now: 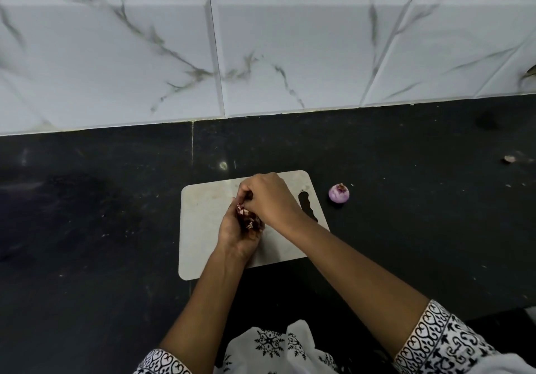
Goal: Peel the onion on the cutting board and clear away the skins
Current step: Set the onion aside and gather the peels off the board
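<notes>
On black counter point(87, 228), pale cutting board point(200, 214) — marble-tiled wall point(290, 54) behind

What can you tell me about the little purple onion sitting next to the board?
The peeled onion is small, round and pale purple, smooth and shiny, with a brownish dried tip pointing up. It sits alone on the black countertop, just right of the cutting board, apart from its edge. Neither hand touches it. A tiny flake lies on the counter beside it.

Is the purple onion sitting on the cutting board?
No, the peeled onion sits on the dark counter, right of the cutting board.
</notes>
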